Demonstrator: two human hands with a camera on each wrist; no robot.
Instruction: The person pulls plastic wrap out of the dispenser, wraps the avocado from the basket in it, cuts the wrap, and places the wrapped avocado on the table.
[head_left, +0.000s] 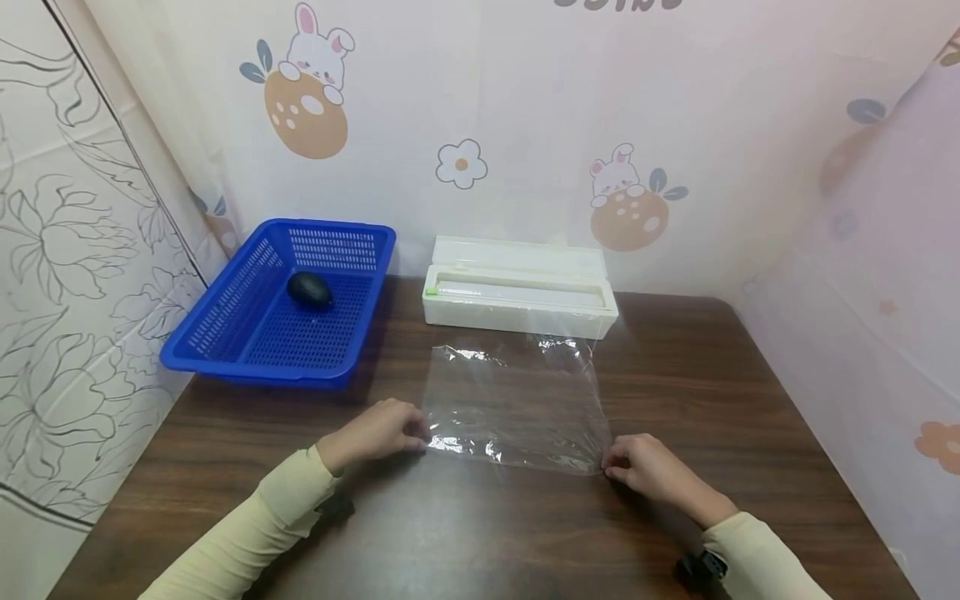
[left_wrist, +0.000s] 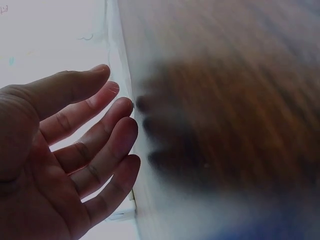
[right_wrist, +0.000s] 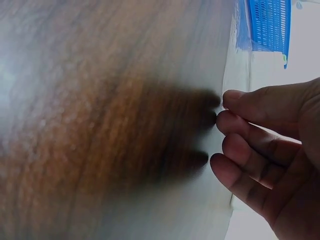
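Observation:
A clear sheet of cling film [head_left: 517, 400] lies over the table, running from a white cling film box [head_left: 517, 312] toward me. At its near left corner is my left hand [head_left: 378, 433], fingertips right at the film's edge. In the left wrist view the left hand [left_wrist: 75, 135] has loosely bent fingers, with a gap between thumb and index fingertip. My right hand [head_left: 652, 471] pinches the near right corner between thumb and index finger. The right wrist view shows the right hand [right_wrist: 270, 150] with its other fingers bent, their tips close to the tabletop.
A blue plastic basket [head_left: 352, 367] stands at the back left, holding a dark oval object [head_left: 309, 289]. The box's lid [head_left: 517, 252] stands raised at the back. Patterned curtains [head_left: 525, 125] border the dark wooden table [head_left: 480, 533] at the back and sides.

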